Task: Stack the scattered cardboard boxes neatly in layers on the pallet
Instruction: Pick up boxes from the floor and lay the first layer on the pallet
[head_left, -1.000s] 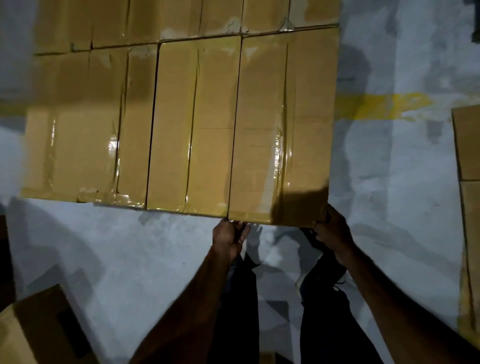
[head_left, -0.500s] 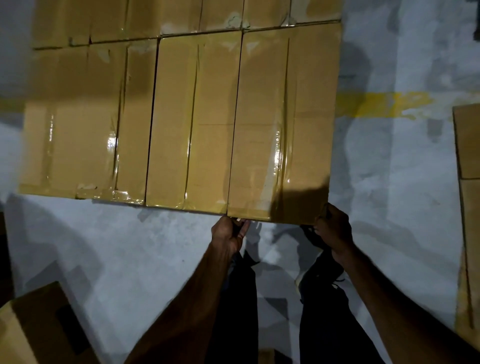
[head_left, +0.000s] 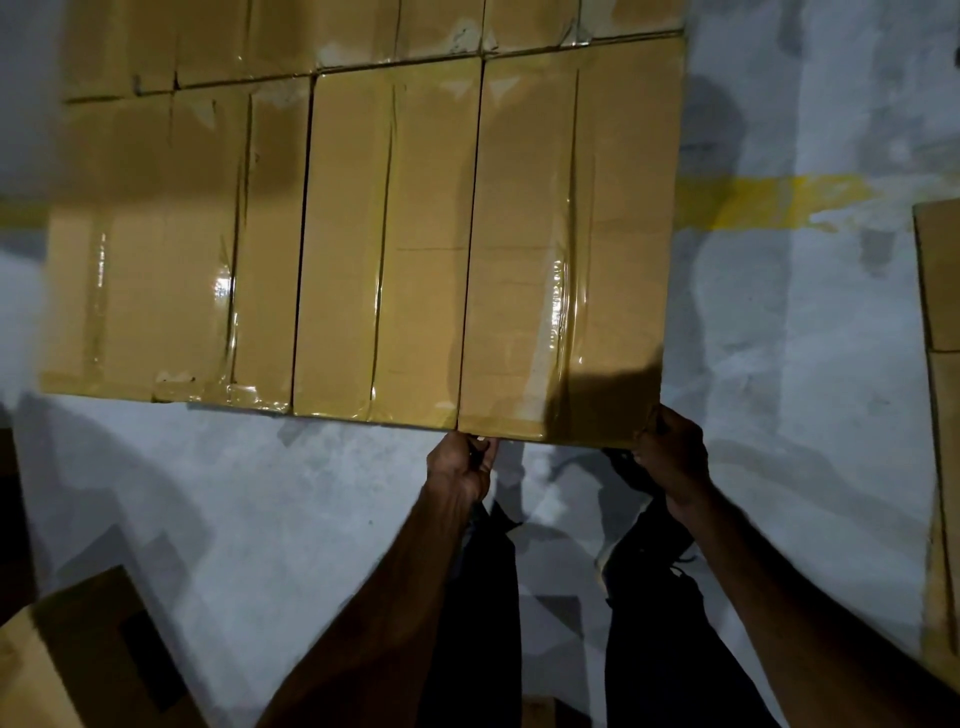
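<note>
- Head view: the rightmost tan, tape-sealed cardboard box (head_left: 569, 244) of the near row has slid slightly toward the top of the frame since a second ago; it now lies nearly flush against the middle tan taped box (head_left: 387, 249) left of it.
- The left hand (head_left: 460, 467) curls round the box's near lower-left corner; the right hand (head_left: 670, 457) curls round its lower-right corner.
- The pallet itself is hidden under the layer.
- Judgement: this box is about seated; the layer's near row looks complete.
- A loose brown cardboard box (head_left: 93, 660) at lower left and stacked brown boxes (head_left: 943, 280) at the right edge sit on the grey concrete floor (head_left: 260, 493), not yet stacked.
</note>
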